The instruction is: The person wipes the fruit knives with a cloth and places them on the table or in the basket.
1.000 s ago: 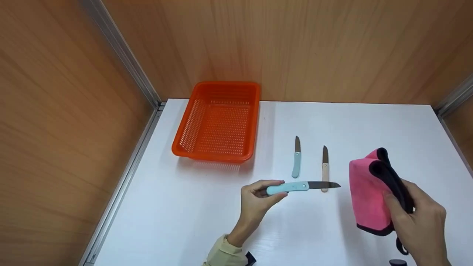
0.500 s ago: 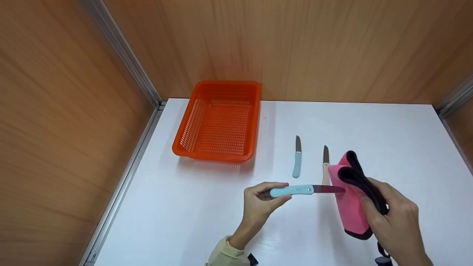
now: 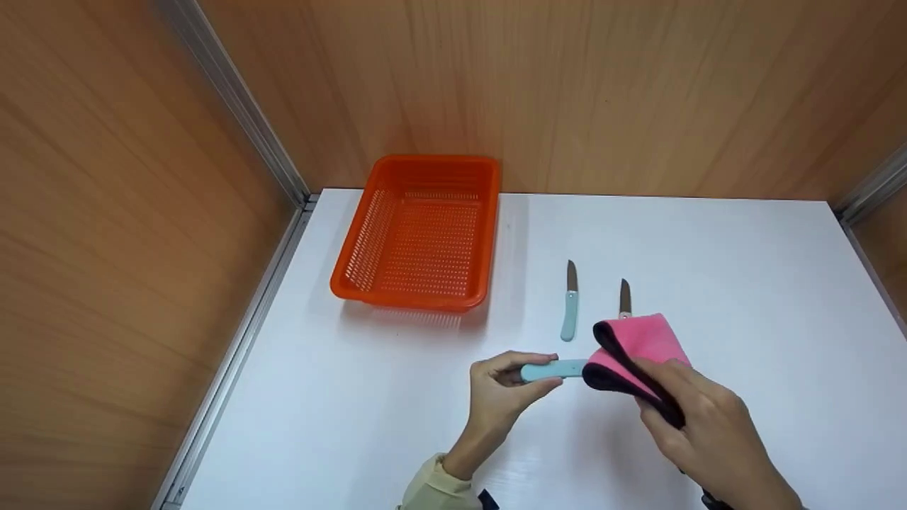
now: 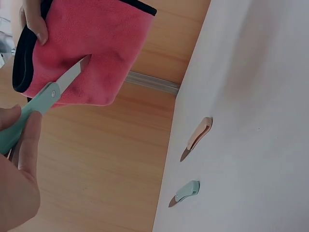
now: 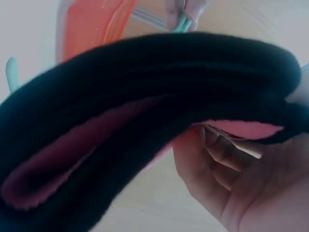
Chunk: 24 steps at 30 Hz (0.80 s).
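Note:
My left hand [image 3: 496,393] pinches the light blue handle of a folding knife [image 3: 553,370] between thumb and fingers, its blade unfolded. In the head view the blade is hidden behind a folded pink cloth [image 3: 648,336] with black edging. The left wrist view shows the blade [image 4: 72,75] lying against the pink face of the cloth. My right hand [image 3: 698,418] grips the cloth by its folded edge. Beyond the hands lie a second light blue knife [image 3: 570,304] and a beige-handled knife [image 4: 199,134], both unfolded; the cloth covers most of the beige one in the head view.
An orange perforated basket [image 3: 489,276] stands at the back left of the white table [image 3: 765,269]. Wooden panels [image 3: 567,99] rise behind the table and at its sides, with metal strips at the corners.
My right hand has brought the cloth leftward and turned it over the knife's blade, which was bare a second ago. The left hand has shifted only slightly right, still holding the knife.

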{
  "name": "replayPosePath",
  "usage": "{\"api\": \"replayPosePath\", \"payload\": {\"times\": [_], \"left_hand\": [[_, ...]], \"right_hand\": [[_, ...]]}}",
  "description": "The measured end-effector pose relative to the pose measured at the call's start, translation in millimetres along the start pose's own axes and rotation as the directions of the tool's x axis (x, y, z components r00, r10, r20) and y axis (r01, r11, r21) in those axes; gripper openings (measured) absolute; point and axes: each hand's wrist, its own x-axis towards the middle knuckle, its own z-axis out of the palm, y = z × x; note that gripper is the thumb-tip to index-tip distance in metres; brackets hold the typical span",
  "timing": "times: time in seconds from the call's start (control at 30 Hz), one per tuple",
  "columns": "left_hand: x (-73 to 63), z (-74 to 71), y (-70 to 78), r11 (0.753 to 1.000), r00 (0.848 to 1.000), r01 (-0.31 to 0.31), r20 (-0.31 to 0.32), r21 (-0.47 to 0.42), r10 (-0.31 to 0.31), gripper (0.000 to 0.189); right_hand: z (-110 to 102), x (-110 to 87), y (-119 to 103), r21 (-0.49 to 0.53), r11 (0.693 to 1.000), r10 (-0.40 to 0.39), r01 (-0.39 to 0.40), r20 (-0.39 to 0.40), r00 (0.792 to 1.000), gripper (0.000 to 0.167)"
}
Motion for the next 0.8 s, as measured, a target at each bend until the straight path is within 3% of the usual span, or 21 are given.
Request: {"api": "replayPosePath", "payload": {"times": [0.37,0.8], "left_hand": [[-2.0,-0.3,-1.5,0.996,0.997,-0.075,0.001,-0.049,0.075,0.030],[-2.9,-1.0,-2.5,0.975,0.980,-0.193,0.019,-0.106,0.196,0.026]], "right_hand": [[3.6,0.2,-6.7,-0.096,0.995,-0.018,0.025,0.082,0.996,0.044],[5.7,-2.0,-2.6,-0.175,0.984,-0.032,0.040,0.050,0.998,0.039]]}}
